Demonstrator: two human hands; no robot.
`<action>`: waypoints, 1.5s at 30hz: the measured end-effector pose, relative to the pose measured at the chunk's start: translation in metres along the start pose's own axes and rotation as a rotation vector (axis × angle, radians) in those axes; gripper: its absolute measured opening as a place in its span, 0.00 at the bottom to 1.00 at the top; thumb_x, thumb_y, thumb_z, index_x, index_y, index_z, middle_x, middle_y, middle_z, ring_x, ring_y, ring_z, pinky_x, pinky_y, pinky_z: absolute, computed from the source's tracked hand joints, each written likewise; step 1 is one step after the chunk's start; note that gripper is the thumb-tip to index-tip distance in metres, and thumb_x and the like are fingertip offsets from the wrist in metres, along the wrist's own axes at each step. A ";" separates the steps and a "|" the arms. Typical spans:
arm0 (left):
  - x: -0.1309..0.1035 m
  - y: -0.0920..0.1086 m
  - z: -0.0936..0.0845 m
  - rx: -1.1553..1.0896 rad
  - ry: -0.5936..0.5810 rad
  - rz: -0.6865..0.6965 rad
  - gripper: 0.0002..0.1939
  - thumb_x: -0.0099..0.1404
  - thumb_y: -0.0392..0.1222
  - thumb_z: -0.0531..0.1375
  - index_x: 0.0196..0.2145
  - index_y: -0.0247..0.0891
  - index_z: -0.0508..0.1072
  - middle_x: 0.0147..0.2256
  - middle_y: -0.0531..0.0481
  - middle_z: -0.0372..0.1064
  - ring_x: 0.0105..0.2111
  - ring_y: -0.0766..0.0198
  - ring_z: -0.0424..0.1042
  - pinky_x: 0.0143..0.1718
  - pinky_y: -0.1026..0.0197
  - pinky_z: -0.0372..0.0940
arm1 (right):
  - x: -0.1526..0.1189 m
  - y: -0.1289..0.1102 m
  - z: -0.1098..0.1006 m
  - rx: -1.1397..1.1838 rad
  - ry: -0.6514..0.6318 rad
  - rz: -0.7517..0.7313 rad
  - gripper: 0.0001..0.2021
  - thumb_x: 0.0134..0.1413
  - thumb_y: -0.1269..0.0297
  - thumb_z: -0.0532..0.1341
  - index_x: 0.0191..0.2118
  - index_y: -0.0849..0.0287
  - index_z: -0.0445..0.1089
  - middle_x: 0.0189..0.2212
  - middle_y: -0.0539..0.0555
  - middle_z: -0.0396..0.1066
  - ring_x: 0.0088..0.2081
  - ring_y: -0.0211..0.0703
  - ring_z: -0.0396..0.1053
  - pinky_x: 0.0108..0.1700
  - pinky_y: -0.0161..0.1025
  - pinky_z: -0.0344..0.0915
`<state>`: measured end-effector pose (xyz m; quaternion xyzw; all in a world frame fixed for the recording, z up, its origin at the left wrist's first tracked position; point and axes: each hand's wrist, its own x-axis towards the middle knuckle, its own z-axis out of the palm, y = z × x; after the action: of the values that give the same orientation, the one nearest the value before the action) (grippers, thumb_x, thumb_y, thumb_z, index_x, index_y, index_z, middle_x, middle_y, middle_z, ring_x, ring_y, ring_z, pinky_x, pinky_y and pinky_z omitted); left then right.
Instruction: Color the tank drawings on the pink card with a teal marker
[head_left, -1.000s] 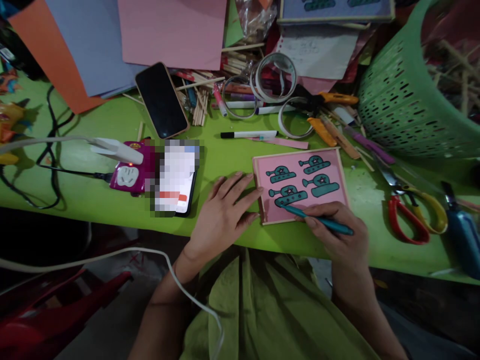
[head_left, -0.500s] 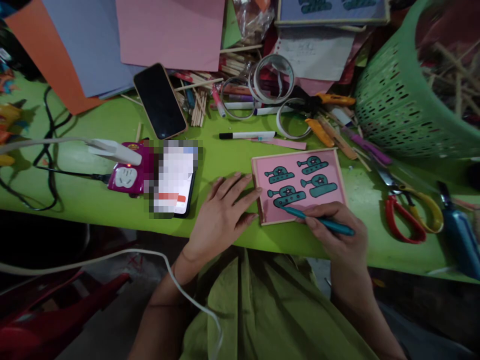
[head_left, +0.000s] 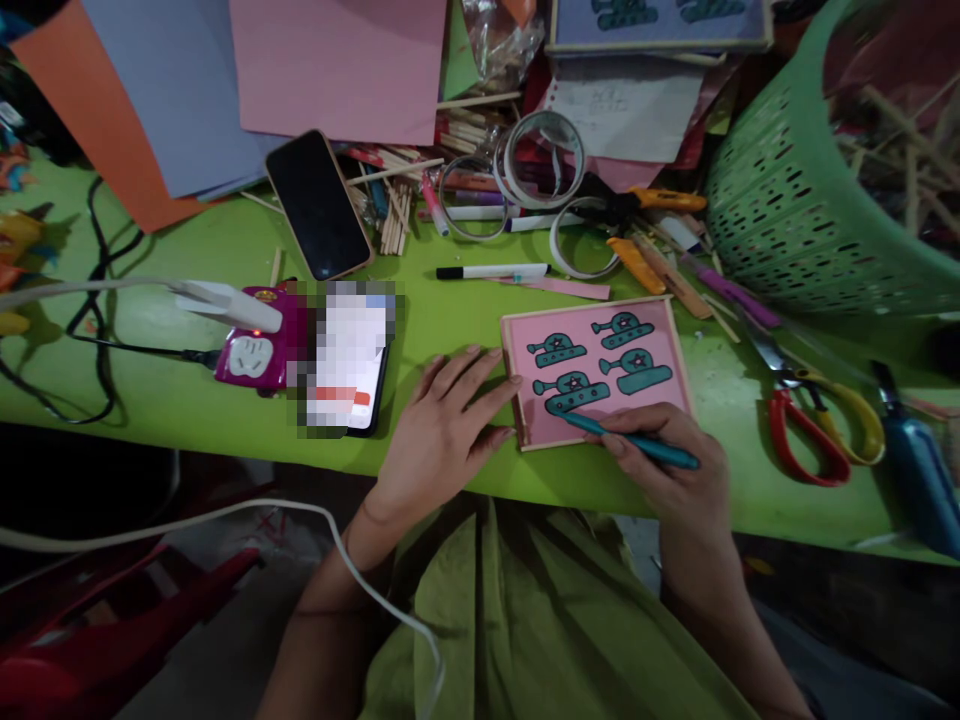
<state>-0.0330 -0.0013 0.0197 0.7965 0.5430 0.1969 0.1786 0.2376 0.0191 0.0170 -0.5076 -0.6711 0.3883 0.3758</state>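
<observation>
A pink card [head_left: 536, 425] framed with thin wooden sticks lies on the green table, with several green tank shapes outlined in black on it. My right hand [head_left: 679, 470] grips a teal pen [head_left: 637, 445], its tip at the lower-left tank [head_left: 574, 388]. My left hand [head_left: 442, 425] lies flat with fingers spread, the fingertips at the card's left edge.
Red-and-yellow scissors [head_left: 817, 430] and a blue bottle-like object [head_left: 919, 480] lie on the right. A green basket [head_left: 802, 190] holds sticks. Tape rolls [head_left: 544, 160], a capped marker [head_left: 495, 272], a dark phone [head_left: 321, 205], a lit phone [head_left: 349, 360] and a purple socket block [head_left: 259, 345] lie around.
The right hand and the teal pen have shifted slightly left along the lower-left tank. The left hand stays in place at the card's edge.
</observation>
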 end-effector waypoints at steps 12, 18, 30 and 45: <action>0.001 0.000 -0.001 0.011 0.011 0.014 0.22 0.75 0.44 0.59 0.65 0.42 0.70 0.68 0.44 0.65 0.71 0.51 0.57 0.72 0.41 0.55 | -0.006 0.009 0.000 0.056 0.107 0.083 0.05 0.58 0.70 0.71 0.38 0.52 0.77 0.30 0.47 0.78 0.27 0.39 0.75 0.27 0.35 0.69; 0.001 -0.002 0.000 0.016 0.011 0.021 0.22 0.76 0.45 0.58 0.65 0.42 0.70 0.68 0.45 0.64 0.71 0.51 0.57 0.71 0.41 0.55 | -0.005 0.010 0.000 0.034 0.107 0.079 0.04 0.58 0.69 0.71 0.38 0.52 0.77 0.30 0.48 0.77 0.27 0.40 0.75 0.28 0.36 0.67; 0.000 -0.002 0.001 0.031 0.003 0.021 0.23 0.76 0.47 0.57 0.66 0.44 0.68 0.69 0.45 0.64 0.72 0.52 0.56 0.71 0.40 0.56 | -0.004 0.007 0.000 0.021 0.106 0.080 0.03 0.58 0.67 0.71 0.37 0.53 0.77 0.29 0.49 0.77 0.26 0.41 0.74 0.26 0.38 0.67; 0.001 -0.001 -0.001 0.034 -0.006 0.014 0.23 0.76 0.46 0.56 0.66 0.43 0.69 0.68 0.44 0.65 0.71 0.51 0.57 0.71 0.41 0.55 | -0.003 0.008 0.000 -0.002 0.116 0.078 0.03 0.59 0.66 0.71 0.38 0.52 0.77 0.28 0.48 0.77 0.25 0.39 0.72 0.26 0.36 0.64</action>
<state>-0.0342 0.0001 0.0196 0.8039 0.5402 0.1864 0.1651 0.2417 0.0173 0.0090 -0.5556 -0.6282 0.3718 0.3979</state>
